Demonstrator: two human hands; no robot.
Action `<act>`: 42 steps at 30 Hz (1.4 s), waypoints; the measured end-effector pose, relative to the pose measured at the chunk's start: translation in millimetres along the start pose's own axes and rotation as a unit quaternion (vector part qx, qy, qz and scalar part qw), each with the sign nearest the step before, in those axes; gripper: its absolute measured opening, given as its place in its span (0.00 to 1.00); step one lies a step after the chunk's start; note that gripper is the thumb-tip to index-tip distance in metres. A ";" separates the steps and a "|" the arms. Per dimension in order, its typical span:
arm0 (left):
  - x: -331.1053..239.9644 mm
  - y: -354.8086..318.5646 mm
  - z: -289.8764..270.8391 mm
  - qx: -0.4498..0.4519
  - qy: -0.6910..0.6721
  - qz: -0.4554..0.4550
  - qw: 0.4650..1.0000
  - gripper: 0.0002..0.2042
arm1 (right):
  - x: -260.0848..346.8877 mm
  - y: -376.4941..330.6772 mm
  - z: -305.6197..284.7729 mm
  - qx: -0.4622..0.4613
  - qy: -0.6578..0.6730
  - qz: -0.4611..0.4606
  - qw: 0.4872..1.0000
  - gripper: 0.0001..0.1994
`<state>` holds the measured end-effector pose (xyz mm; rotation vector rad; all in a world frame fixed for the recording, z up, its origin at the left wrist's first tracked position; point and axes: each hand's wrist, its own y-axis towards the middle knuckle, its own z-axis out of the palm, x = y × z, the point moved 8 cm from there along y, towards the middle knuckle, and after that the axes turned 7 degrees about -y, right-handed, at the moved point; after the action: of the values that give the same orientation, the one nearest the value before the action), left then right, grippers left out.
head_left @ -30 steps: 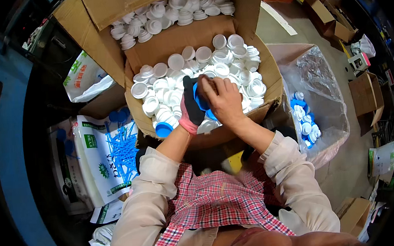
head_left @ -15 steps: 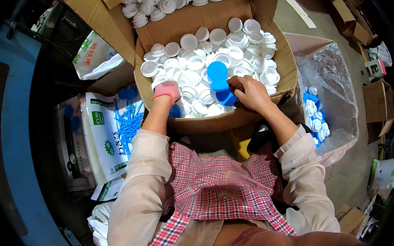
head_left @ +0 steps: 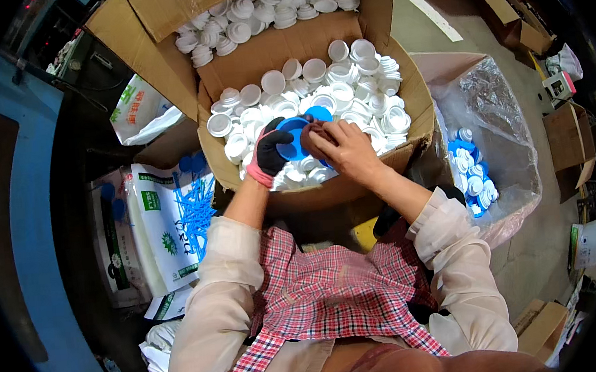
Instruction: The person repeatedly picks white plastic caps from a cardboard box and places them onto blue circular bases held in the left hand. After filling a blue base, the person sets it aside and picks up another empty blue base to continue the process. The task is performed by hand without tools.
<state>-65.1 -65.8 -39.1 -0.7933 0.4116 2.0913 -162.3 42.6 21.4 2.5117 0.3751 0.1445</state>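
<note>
My left hand [head_left: 267, 153], in a black glove with a pink cuff, is closed on the left edge of a blue round plastic lid [head_left: 290, 127]. The lid is held above the near part of a large cardboard box [head_left: 292, 199]. My bare right hand [head_left: 352, 153] bends over the lid's right side, fingers curled. A brown crumpled piece [head_left: 313, 140], perhaps cloth, covers its fingertips and hides part of the lid. More blue plastic [head_left: 318, 112] shows just behind; whether it is joined cannot be seen. White round plastic caps [head_left: 273, 82] fill the box beneath both hands.
Behind stands another heap of white caps [head_left: 239, 31]. To the right, a plastic-lined box [head_left: 509, 137] holds blue and white caps [head_left: 476, 186]. Thin blue sticks [head_left: 195, 203] lie on a white printed sack [head_left: 159, 230] at the left, near a blue machine frame [head_left: 33, 204].
My left hand has moved right and up from the box's left side and now grips the blue lid. My right hand has shifted left, bringing both hands together. The view has tilted slightly.
</note>
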 end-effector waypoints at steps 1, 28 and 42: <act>8.3 6.4 7.3 -0.006 -0.110 -0.001 0.994 0.24 | 6.9 -0.2 5.8 -0.016 -0.025 -0.014 0.999 0.23; 9.7 7.2 -47.5 -0.242 0.404 0.096 0.877 0.15 | 3.7 4.3 41.8 0.154 0.083 0.221 0.959 0.17; -187.4 -231.2 -450.3 -0.544 0.672 -0.047 0.501 0.29 | 54.7 2.5 95.7 0.179 0.116 0.102 0.972 0.24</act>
<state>380.5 -283.9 -251.9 -3.0659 -0.3336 0.8813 -91.8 5.2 -54.7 2.8982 0.2511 0.4955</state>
